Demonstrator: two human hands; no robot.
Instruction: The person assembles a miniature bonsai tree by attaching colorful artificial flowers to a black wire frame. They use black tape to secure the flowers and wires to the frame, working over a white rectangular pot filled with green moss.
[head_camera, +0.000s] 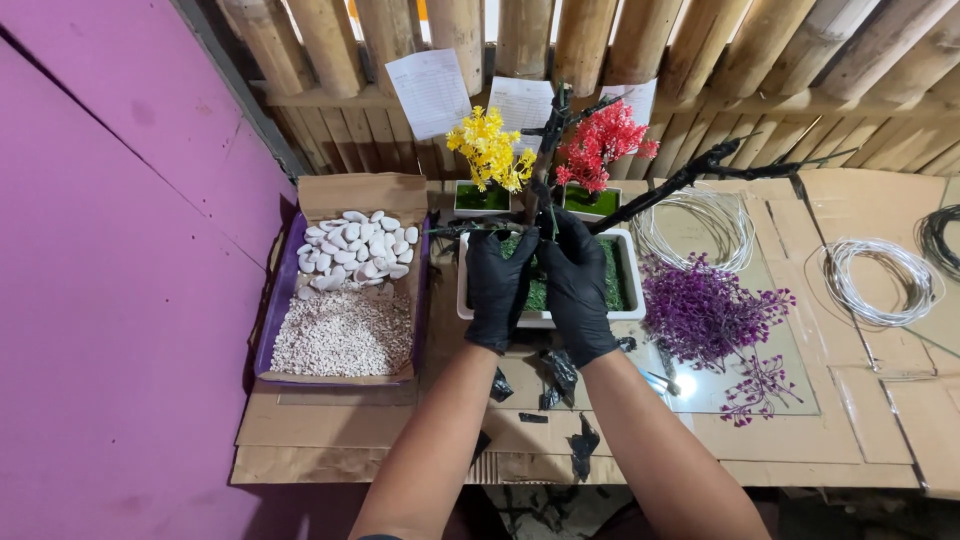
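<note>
- Both hands in black gloves meet over the white rectangular planter (628, 300) at the middle of the table (900, 420), and they're on the dark branch stem (545, 190) that rises out of its green moss.
- Left hand (498, 285): its grip is wrapped round the base of the stem, fingers curled in, just above the moss.
- Right hand (575, 285): pressed right against the left, its grip closed on the same stem, thumb side up.
- From that stem one bare black branch (680, 185) runs out to the right, over the planter's rim, tilted upward.
- Just behind the planter, two small white pots: a yellow flower tree (490, 148) on the left, a red flower tree (603, 143) on the right, side by side.
- Right of the planter, a heap of purple sprigs (705, 312) lies on the cardboard; beyond them, coils of pale wire (880, 280).
- Left of the planter, a purple tray (268, 335) lined with cardboard holds white pebbles (355, 250) at the back and fine pale gravel (345, 335) in front.
- Scraps of black tape (560, 375) lie near the forearms.
</note>
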